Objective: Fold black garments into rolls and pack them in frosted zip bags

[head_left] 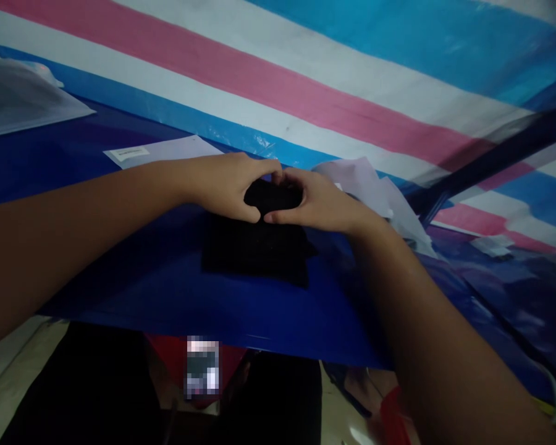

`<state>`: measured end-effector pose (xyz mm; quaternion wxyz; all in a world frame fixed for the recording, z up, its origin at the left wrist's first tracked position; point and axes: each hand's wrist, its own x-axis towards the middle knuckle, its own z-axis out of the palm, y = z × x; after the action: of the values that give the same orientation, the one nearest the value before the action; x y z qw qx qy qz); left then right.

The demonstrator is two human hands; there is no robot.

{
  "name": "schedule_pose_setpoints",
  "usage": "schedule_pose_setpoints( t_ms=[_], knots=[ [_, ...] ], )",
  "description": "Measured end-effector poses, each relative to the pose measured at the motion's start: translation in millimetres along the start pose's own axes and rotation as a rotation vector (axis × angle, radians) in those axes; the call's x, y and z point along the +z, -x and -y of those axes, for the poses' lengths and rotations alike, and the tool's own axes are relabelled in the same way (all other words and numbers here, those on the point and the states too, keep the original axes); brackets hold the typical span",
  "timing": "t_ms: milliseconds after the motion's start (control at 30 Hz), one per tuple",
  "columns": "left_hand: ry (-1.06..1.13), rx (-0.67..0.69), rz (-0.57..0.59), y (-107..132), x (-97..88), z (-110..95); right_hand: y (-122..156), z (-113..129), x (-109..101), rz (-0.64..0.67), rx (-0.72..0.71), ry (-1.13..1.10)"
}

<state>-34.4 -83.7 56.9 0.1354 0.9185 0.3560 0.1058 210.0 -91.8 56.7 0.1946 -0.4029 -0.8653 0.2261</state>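
Note:
A dark, folded piece of black cloth (257, 250) lies on the blue tabletop (152, 278) in front of me. Its lower edge spreads toward me, with a small corner sticking out on the right. My left hand (231, 185) curves round the left side of the cloth's far end, thumb on the near side. From the right, my right hand (319, 201) closes round the same end, its thumb pointing at the left thumb. The fingertips of both hands almost meet behind the cloth, and the far fingers are partly hidden.
A white plastic bag with a label (130, 152) lies behind my left wrist. More pale bags (366, 179) lie beyond my right hand, and a grey-white bag (28, 99) is at far left. A striped sheet (278, 80) hangs behind; a dark bar (500, 148) slants at right.

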Motion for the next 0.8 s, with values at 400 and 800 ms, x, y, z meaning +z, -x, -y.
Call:
schedule_pose_setpoints(
  t_ms=[400, 800],
  knots=[
    [-0.169, 0.11, -0.095, -1.0, 4.2, 7.1, -6.8, -13.6, 13.4, -0.066, -0.086, -0.044],
    [-0.206, 0.062, -0.073, -6.1, 8.8, 6.4, -6.6, -15.1, 20.0, -0.098, -0.038, 0.036]
  ],
)
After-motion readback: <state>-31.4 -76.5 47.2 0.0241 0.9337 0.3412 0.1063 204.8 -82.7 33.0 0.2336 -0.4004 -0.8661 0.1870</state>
